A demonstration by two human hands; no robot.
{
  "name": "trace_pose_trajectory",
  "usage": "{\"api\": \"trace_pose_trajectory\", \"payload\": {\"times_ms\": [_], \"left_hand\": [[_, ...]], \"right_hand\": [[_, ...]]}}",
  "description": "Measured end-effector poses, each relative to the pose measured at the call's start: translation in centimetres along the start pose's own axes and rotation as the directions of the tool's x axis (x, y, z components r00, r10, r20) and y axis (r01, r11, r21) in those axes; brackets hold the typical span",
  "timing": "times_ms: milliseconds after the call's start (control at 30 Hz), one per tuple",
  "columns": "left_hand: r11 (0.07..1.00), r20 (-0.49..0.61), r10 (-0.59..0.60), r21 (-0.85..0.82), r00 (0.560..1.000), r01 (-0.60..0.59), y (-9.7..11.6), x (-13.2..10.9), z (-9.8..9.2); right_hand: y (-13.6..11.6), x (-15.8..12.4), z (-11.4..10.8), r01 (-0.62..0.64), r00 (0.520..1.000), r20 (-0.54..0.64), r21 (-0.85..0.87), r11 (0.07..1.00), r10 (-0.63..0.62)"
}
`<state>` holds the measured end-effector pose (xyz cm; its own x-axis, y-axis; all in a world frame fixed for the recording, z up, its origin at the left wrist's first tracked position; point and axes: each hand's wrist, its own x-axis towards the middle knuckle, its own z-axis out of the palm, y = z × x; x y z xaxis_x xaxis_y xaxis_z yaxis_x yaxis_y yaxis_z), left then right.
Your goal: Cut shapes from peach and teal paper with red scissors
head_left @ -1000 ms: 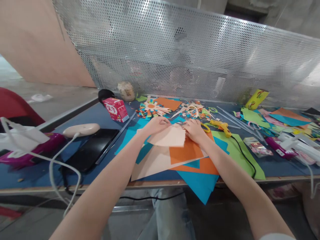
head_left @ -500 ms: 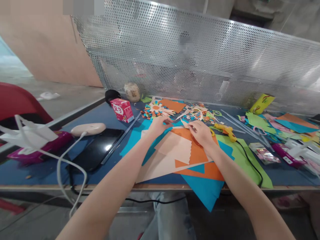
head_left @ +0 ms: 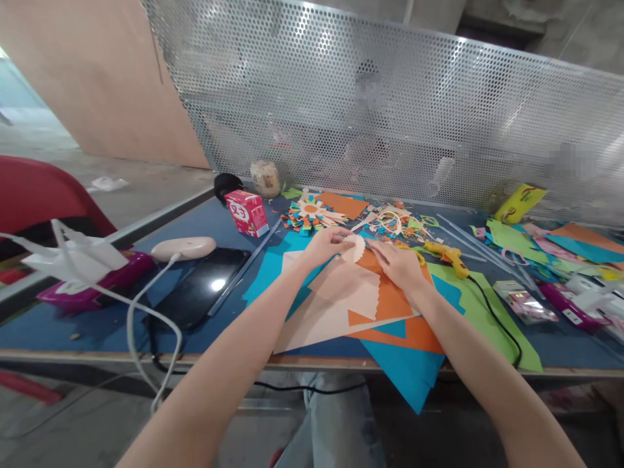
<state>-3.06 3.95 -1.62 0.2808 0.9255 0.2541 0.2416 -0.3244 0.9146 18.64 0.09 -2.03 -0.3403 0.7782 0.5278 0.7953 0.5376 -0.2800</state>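
Note:
My left hand (head_left: 325,244) pinches a small round cream paper cutout with a toothed edge (head_left: 353,247), held just above the table. The fingers of my right hand (head_left: 397,262) reach to the cutout's right edge and touch it. Below both hands lies a stack of paper sheets: a cream sheet with a zigzag edge (head_left: 349,286), orange sheets (head_left: 390,302) and blue sheets (head_left: 404,370) that hang over the table's front edge.
A yellow glue gun (head_left: 441,252) with a black cord lies right of my hands on green paper (head_left: 487,312). Paper flower and scraps (head_left: 312,213) sit behind. A red carton (head_left: 248,212), black tablet (head_left: 202,292), white mouse-like device (head_left: 182,247) and cables lie left. Perforated metal screen (head_left: 390,117) backs the table.
The cream zigzag sheet that both hands held went down onto the stack. My hands moved back and now hold a small round toothed cutout. The camera shifted slightly left.

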Motion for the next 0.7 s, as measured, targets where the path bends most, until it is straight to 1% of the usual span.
{"api": "trace_pose_trajectory", "payload": {"times_ms": [67, 133, 200, 300, 400, 467, 600, 700], "left_hand": [[1.000, -0.024, 0.003, -0.017, 1.000, -0.004, 0.1, -0.1, 0.1], [0.999, -0.016, 0.015, -0.029, 1.000, -0.015, 0.3, -0.2, 0.5], [0.999, 0.023, 0.028, -0.035, 0.999, -0.027, 0.5, -0.4, 1.0], [0.998, 0.095, 0.038, -0.057, 0.995, -0.033, 0.9, -0.6, 1.4], [0.995, 0.163, 0.028, -0.094, 0.986, -0.013, 0.7, -0.6, 1.3], [0.993, 0.188, 0.023, -0.120, 0.982, -0.001, 0.4, -0.3, 1.0], [0.989, 0.136, 0.040, -0.144, 0.990, -0.020, -0.6, 0.4, 0.7], [0.994, 0.101, 0.060, -0.092, 0.993, -0.050, -1.2, 0.9, 0.6]], "right_hand": [[0.1, 0.1, 0.0, -0.068, 0.998, -0.008, 0.070, 0.995, 0.069], [0.1, 0.1, 0.0, -0.109, 0.994, 0.012, 0.147, 0.983, 0.109], [0.0, 0.0, 0.1, -0.121, 0.992, 0.055, 0.219, 0.968, 0.111], [-0.3, 0.0, 0.3, -0.117, 0.990, 0.117, 0.320, 0.940, 0.084], [-0.6, 0.2, 0.4, -0.135, 0.986, 0.144, 0.424, 0.895, 0.081], [-0.5, 0.3, 0.3, -0.164, 0.982, 0.161, 0.491, 0.855, 0.096], [0.0, 0.6, 0.2, -0.218, 0.975, 0.165, 0.585, 0.781, 0.148], [0.7, 0.8, 0.3, -0.238, 0.971, 0.139, 0.612, 0.754, 0.194]]}}
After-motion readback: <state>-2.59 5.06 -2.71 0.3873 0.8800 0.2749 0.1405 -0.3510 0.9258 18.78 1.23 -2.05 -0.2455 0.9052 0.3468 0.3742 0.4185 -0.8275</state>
